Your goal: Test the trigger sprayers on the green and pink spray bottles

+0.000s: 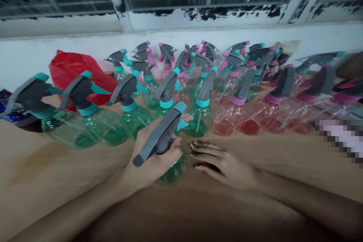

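Green spray bottle [173,170] within the left hand [154,151], fingers wrapped round its neck, right hand [219,162] spread just beside.

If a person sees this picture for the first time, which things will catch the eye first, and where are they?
Probably the crowd of spray bottles along the wall comes first: green ones mostly on the left of the front row, pink ones on its right. The bright red plastic bag stands out behind them at the left. Nearest the viewer, the left hand grips one green bottle.
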{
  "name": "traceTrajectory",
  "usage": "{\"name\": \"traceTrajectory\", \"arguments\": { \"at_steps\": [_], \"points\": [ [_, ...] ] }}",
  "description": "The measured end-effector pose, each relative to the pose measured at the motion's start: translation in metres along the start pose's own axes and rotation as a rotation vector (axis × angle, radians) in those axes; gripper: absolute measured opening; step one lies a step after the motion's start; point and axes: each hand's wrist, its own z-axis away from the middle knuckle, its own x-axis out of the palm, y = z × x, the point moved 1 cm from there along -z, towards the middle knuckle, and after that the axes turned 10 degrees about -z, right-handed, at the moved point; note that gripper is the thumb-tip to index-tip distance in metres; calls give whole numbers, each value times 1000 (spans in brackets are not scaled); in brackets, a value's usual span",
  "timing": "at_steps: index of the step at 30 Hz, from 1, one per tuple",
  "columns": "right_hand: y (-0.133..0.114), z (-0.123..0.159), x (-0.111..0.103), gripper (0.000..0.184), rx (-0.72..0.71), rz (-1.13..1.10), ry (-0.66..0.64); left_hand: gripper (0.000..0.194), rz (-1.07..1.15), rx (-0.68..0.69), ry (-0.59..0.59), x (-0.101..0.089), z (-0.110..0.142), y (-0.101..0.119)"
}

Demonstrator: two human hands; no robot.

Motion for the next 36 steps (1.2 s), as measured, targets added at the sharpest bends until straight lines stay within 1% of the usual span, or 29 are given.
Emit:
{"name": "traceTrajectory", "arguments": {
  "at_steps": [3, 7, 13, 14, 17, 19, 21, 25, 30, 32, 33, 36],
  "points": [
    [0, 0, 0, 32, 3, -3, -1, 28, 40, 24, -11, 0, 0, 2],
    [0, 1, 0, 32, 4, -11, -5, 32, 56, 16, -18, 0, -1, 2],
    [2, 1, 2, 33, -19, -23, 18, 14, 92, -3, -14, -2, 0, 3],
    [2, 1, 1, 33, -23, -21, 19, 16, 108, -19, -23, -2, 0, 3],
    [1, 0, 1, 33, -19, -21, 13, 29, 196, -58, -63, -3, -1, 4],
    [0, 0, 1, 33, -12, -25, 11, 34, 250, -53, -91, -4, -3, 6],
    [0, 0, 0, 32, -11, -32, 14, 34, 274, -28, -106, -6, -4, 7],
    [0, 0, 0, 32, -12, -29, 14, 30, 228, -13, -94, -10, -4, 6],
    [0, 0, 0, 33, -3, -11, 6, 7, 119, -25, -67, -11, -5, 3],
    [0, 0, 0, 33, -3, -6, 3, 5, 108, -25, -61, -11, -5, 3],
    [0, 0, 0, 33, -4, -2, 2, 6, 112, -21, -65, -11, -5, 3],
    [0, 0, 0, 34, -7, -1, 1, 25, 160, 12, -92, -11, -5, 3]
  ]
}}
